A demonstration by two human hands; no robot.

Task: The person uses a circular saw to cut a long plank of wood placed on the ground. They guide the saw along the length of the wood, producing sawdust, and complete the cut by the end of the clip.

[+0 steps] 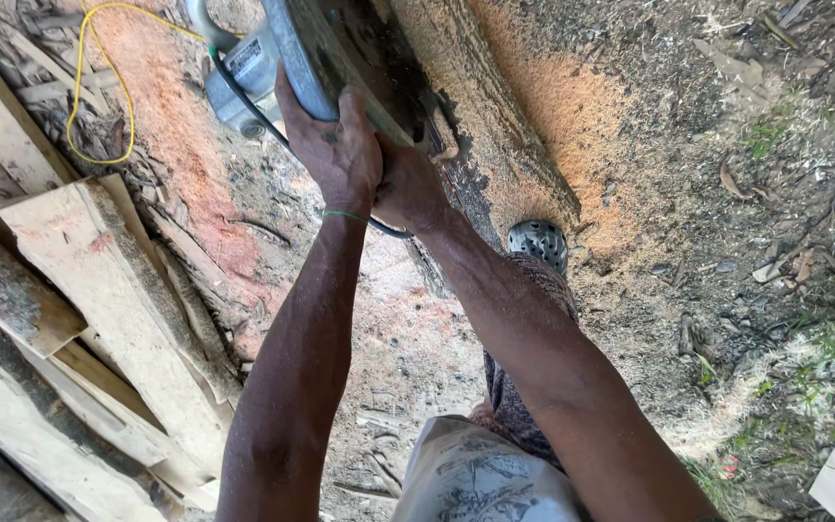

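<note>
both hands on a power saw [282, 48] at top centre of the frame, pressed against a big log [475, 126] that runs from top centre down toward the middle. left hand [335, 145] wraps the rim of the saw's grey housing, fingers curled over the edge, thin green band at the wrist. right hand [408, 188] sits just beside and partly behind it, clenched on something under the housing, likely a handle; the grip itself is hidden. two hands close together look meant to steady the tool against the log.

black cable [244, 97] loops from the motor body past the left wrist. yellow cord [99, 87] coils on the ground at upper left, apart from the saw.

orange-red sawdust [562, 116] banked on both sides of the log. ground [688, 290] at right is dirt, chips, a few grass tufts. rough-sawn planks [108, 290] stacked along the left edge, slanting. a perforated grey shoe [538, 242] planted right at the log's lower end, perhaps bracing it. patterned shorts [480, 478] at bottom centre.
</note>
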